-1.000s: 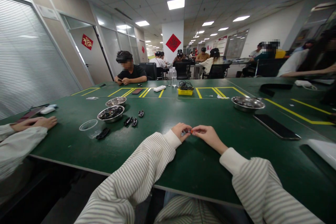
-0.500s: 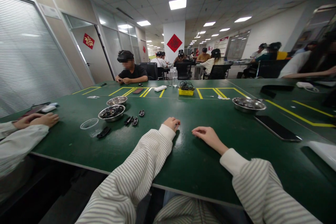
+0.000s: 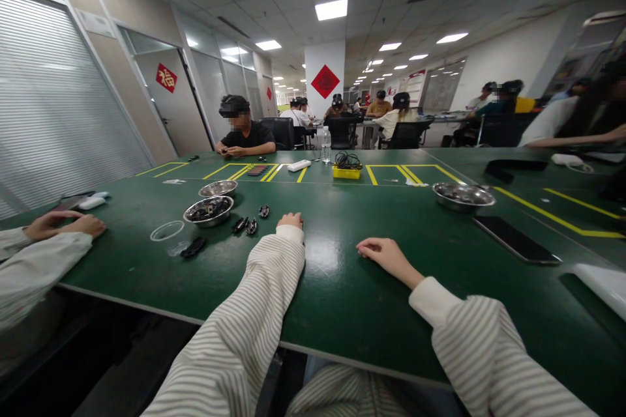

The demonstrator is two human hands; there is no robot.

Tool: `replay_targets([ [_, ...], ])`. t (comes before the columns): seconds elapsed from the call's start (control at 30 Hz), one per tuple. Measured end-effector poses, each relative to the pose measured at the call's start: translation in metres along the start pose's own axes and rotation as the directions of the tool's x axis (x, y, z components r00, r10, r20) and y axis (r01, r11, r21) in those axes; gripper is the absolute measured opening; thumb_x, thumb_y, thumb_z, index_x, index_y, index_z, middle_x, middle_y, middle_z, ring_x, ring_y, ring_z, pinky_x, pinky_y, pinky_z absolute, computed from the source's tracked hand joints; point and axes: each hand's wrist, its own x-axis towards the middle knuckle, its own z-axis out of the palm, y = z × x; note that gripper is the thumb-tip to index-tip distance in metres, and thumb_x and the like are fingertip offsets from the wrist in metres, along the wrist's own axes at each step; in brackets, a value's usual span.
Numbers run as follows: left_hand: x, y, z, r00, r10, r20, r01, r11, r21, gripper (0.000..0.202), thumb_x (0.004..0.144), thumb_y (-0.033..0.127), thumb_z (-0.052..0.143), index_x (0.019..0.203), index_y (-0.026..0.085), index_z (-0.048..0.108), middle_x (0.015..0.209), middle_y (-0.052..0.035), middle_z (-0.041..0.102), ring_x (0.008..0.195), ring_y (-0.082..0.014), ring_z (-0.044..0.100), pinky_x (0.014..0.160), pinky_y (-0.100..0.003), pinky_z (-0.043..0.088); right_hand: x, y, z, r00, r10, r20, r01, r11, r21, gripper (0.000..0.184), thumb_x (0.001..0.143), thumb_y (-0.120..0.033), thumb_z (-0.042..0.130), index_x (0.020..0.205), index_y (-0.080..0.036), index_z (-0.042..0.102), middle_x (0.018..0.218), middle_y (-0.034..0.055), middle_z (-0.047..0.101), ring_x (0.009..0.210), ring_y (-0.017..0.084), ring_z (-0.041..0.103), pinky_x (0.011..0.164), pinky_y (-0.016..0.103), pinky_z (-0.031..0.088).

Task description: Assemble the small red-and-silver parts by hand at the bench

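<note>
My left hand [image 3: 291,220] is low over the green table [image 3: 337,313], right of several small black parts [image 3: 251,227]. Its back faces me, and its fingers are mostly hidden, so what it holds, if anything, does not show. My right hand [image 3: 386,254] rests on the tabletop with fingers curled together against the thumb; whatever may be between them cannot be made out. Left of the black parts, a steel bowl [image 3: 188,218] holds many dark pieces. A longer black piece [image 3: 193,247] lies in front of it.
A clear plastic cup [image 3: 171,241] sits at the left, near another person's hands [image 3: 73,225]. A second steel bowl [image 3: 464,205] and a phone [image 3: 516,239] are on the right. Farther back stand a yellow box with cables [image 3: 347,172] and a water bottle [image 3: 326,144].
My left hand has moved left and slightly away from me, toward the small black parts. My right hand has stayed almost still.
</note>
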Motion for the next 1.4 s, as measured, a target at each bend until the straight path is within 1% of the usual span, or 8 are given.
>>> replay_targets([
  [0.17, -0.003, 0.002, -0.010, 0.990, -0.109, 0.087, 0.110, 0.994, -0.010, 0.032, 0.076, 0.025, 0.043, 0.107, 0.018, 0.044, 0.106, -0.0103, 0.051, 0.100, -0.0222, 0.046, 0.077, -0.032, 0.039, 0.001, 0.003, 0.000, 1.000, 0.003, 0.007, -0.003, 1.000, 0.006, 0.021, 0.067, -0.028, 0.052, 0.077, -0.015, 0.064, 0.071, 0.0045, 0.066, 0.065, 0.016, 0.060, 0.062, 0.025, 0.045],
  [0.27, -0.003, 0.000, -0.014, 0.980, -0.123, 0.155, 0.128, 0.991, -0.023, 0.031, 0.075, 0.027, 0.045, 0.105, 0.018, 0.046, 0.107, -0.0104, 0.052, 0.098, -0.0214, 0.048, 0.076, -0.030, 0.040, 0.002, 0.003, 0.000, 1.000, 0.006, 0.014, -0.006, 1.000, 0.001, 0.022, 0.067, -0.028, 0.052, 0.077, -0.014, 0.064, 0.071, 0.0048, 0.066, 0.065, 0.016, 0.060, 0.063, 0.025, 0.045],
  [0.4, -0.004, -0.005, -0.017, 0.978, -0.115, 0.175, 0.122, 0.992, -0.028, 0.032, 0.073, 0.027, 0.049, 0.103, 0.019, 0.048, 0.102, -0.0091, 0.056, 0.093, -0.0198, 0.051, 0.074, -0.028, 0.040, 0.001, 0.002, 0.000, 1.000, 0.003, 0.022, -0.003, 1.000, -0.002, 0.022, 0.067, -0.028, 0.051, 0.078, -0.014, 0.064, 0.071, 0.0049, 0.066, 0.065, 0.016, 0.060, 0.064, 0.025, 0.045],
  [0.6, -0.008, -0.006, -0.013, 0.996, 0.024, 0.086, -0.021, 0.999, -0.044, 0.025, 0.073, 0.027, 0.046, 0.097, 0.028, 0.053, 0.097, -0.0029, 0.055, 0.087, -0.0168, 0.053, 0.067, -0.025, 0.041, 0.001, 0.003, 0.000, 1.000, -0.015, 0.017, 0.015, 1.000, -0.012, 0.022, 0.067, -0.028, 0.051, 0.079, -0.015, 0.064, 0.071, 0.0042, 0.066, 0.066, 0.016, 0.060, 0.064, 0.026, 0.045],
  [0.8, -0.004, -0.008, -0.004, 1.000, -0.003, -0.011, 0.002, 1.000, -0.029, 0.027, 0.078, 0.030, 0.039, 0.100, 0.031, 0.054, 0.095, -0.0039, 0.051, 0.087, -0.0171, 0.052, 0.065, -0.024, 0.040, 0.000, 0.000, 0.000, 0.999, -0.038, 0.015, 0.039, 0.999, -0.037, 0.022, 0.068, -0.028, 0.050, 0.078, -0.016, 0.064, 0.071, 0.0039, 0.066, 0.066, 0.016, 0.059, 0.064, 0.026, 0.044],
  [1.07, 0.001, -0.010, 0.001, 0.998, -0.042, 0.045, 0.044, 0.998, -0.044, 0.032, 0.078, 0.030, 0.037, 0.108, 0.033, 0.049, 0.099, -0.0039, 0.047, 0.087, -0.0166, 0.052, 0.067, -0.023, 0.041, 0.000, 0.000, -0.001, 0.999, -0.037, 0.019, 0.038, 0.998, -0.050, 0.021, 0.068, -0.028, 0.050, 0.078, -0.016, 0.064, 0.072, 0.0037, 0.066, 0.067, 0.015, 0.060, 0.063, 0.025, 0.044],
  [1.27, -0.001, -0.008, -0.007, 0.985, -0.121, 0.122, 0.123, 0.992, -0.012, 0.048, 0.074, 0.025, 0.042, 0.121, 0.028, 0.032, 0.110, -0.0082, 0.045, 0.093, -0.0203, 0.050, 0.072, -0.029, 0.041, 0.000, 0.000, -0.001, 0.999, -0.029, 0.026, 0.030, 0.999, -0.041, 0.022, 0.068, -0.027, 0.050, 0.079, -0.015, 0.064, 0.072, 0.0038, 0.066, 0.067, 0.015, 0.060, 0.063, 0.024, 0.044],
  [1.4, -0.005, -0.009, -0.017, 0.957, -0.189, 0.221, 0.186, 0.982, 0.034, 0.042, 0.072, 0.024, 0.046, 0.113, 0.022, 0.042, 0.110, -0.0111, 0.046, 0.096, -0.0225, 0.048, 0.075, -0.032, 0.039, 0.000, 0.000, -0.001, 0.999, -0.030, 0.040, 0.032, 0.998, -0.048, 0.022, 0.068, -0.028, 0.049, 0.079, -0.016, 0.064, 0.073, 0.0037, 0.066, 0.068, 0.015, 0.060, 0.064, 0.025, 0.044],
])
